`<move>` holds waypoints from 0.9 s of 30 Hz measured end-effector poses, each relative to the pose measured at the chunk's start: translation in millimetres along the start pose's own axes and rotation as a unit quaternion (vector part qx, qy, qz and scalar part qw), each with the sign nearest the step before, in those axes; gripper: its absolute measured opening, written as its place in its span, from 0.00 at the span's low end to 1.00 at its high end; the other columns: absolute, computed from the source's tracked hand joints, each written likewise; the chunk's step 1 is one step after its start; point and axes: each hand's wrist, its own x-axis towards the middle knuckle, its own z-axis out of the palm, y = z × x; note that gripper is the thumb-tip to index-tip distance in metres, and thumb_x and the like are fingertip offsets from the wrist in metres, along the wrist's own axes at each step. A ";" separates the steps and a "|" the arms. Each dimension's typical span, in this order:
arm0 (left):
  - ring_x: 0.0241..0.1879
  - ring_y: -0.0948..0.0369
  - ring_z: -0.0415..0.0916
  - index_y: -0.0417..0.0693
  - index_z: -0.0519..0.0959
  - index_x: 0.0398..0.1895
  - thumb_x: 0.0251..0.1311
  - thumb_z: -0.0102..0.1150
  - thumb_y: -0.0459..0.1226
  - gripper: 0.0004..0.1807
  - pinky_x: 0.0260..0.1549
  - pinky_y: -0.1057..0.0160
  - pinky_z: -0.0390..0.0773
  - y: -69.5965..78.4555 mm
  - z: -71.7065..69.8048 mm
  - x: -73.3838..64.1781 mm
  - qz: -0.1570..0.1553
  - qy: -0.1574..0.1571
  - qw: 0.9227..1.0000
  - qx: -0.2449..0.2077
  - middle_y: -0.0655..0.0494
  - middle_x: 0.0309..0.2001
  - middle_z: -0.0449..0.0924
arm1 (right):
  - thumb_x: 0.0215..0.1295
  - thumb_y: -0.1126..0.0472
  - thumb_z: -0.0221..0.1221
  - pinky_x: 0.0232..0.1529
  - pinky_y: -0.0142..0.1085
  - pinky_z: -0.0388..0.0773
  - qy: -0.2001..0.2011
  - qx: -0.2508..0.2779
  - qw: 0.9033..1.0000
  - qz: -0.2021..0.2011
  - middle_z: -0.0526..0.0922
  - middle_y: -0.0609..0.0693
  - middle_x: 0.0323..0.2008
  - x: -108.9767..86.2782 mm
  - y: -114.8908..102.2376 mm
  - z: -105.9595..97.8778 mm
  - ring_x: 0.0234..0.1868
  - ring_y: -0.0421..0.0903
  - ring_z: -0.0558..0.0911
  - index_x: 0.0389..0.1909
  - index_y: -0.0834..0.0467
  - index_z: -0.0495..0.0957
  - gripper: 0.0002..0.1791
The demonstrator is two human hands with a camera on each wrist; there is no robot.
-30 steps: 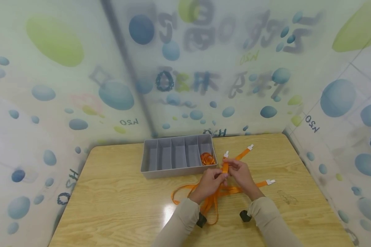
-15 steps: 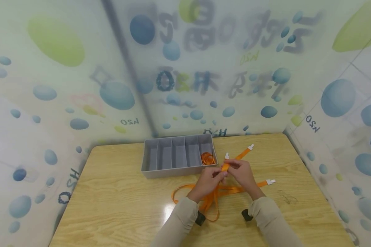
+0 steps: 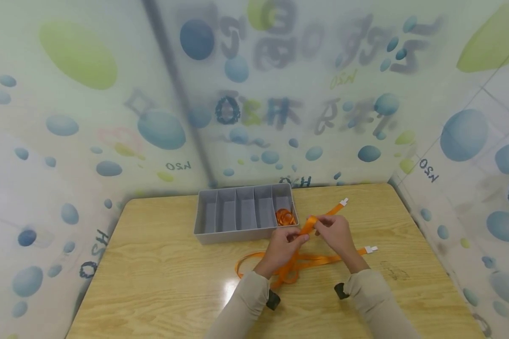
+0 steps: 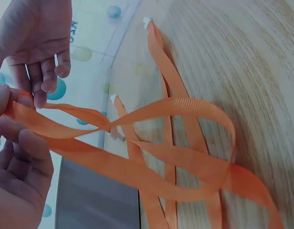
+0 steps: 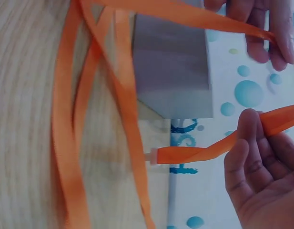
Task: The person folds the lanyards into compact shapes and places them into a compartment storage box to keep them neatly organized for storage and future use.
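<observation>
In the head view, an orange lanyard is held up between both hands over the table. My left hand pinches it on the left side, with thumb and fingers together on the band. My right hand pinches the same band at the right. A short end with a white clip hangs below the right fingers in the right wrist view. Beneath the hands lie more loose orange lanyards, their bands crossing; white clips show at two ends. In the left wrist view, long twisted loops trail from the left fingers.
A grey tray with several compartments stands at the back, left of the hands. Its rightmost compartment contains coiled orange lanyard. Behind the wooden table rises a patterned wall covering.
The hands have drawn slightly apart, and the band between them now bends over in a fold. The white clip that stuck up above them has dropped from sight in the head view.
</observation>
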 end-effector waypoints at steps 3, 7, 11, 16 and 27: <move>0.21 0.69 0.61 0.28 0.84 0.34 0.65 0.62 0.30 0.08 0.22 0.72 0.62 0.1 0.1 0.4 0.022 0.010 1.000 0.009 0.40 0.28 0.79 | 0.66 0.53 0.65 0.29 0.34 0.77 0.001 -0.004 1.000 -0.006 0.87 0.59 0.30 -0.1 -4.6 -2.0 0.32 0.62 0.83 0.38 0.68 0.86 0.18; 0.21 0.69 0.62 0.30 0.85 0.34 0.64 0.63 0.30 0.07 0.23 0.72 0.64 0.3 0.1 0.1 0.030 0.015 0.999 0.000 0.42 0.27 0.79 | 0.67 0.51 0.64 0.29 0.36 0.78 0.002 -0.016 1.000 0.002 0.87 0.59 0.31 -1.8 -10.1 -4.9 0.29 0.56 0.83 0.38 0.67 0.87 0.20; 0.22 0.67 0.67 0.30 0.84 0.35 0.62 0.65 0.29 0.07 0.24 0.73 0.69 0.5 1.5 -0.6 0.000 0.030 0.999 -0.036 0.39 0.27 0.81 | 0.67 0.50 0.64 0.26 0.34 0.75 0.017 -0.032 0.999 -0.007 0.87 0.60 0.32 -3.8 -13.8 -6.3 0.27 0.46 0.79 0.38 0.66 0.87 0.20; 0.23 0.66 0.72 0.30 0.85 0.34 0.59 0.68 0.30 0.07 0.25 0.72 0.73 -9.0 4.6 0.7 -0.027 0.062 0.995 -0.067 0.39 0.29 0.83 | 0.66 0.66 0.61 0.17 0.30 0.63 0.029 0.002 0.997 -0.078 0.78 0.55 0.21 -10.9 -32.0 -7.7 0.16 0.35 0.66 0.41 0.68 0.86 0.09; 0.22 0.64 0.67 0.28 0.84 0.35 0.65 0.61 0.29 0.08 0.24 0.72 0.68 -29.1 4.8 8.9 0.001 0.054 0.995 -0.078 0.30 0.27 0.78 | 0.57 0.81 0.58 0.16 0.29 0.64 -0.014 0.040 0.984 -0.174 0.76 0.54 0.18 -12.7 -37.4 -6.2 0.16 0.35 0.64 0.39 0.72 0.84 0.11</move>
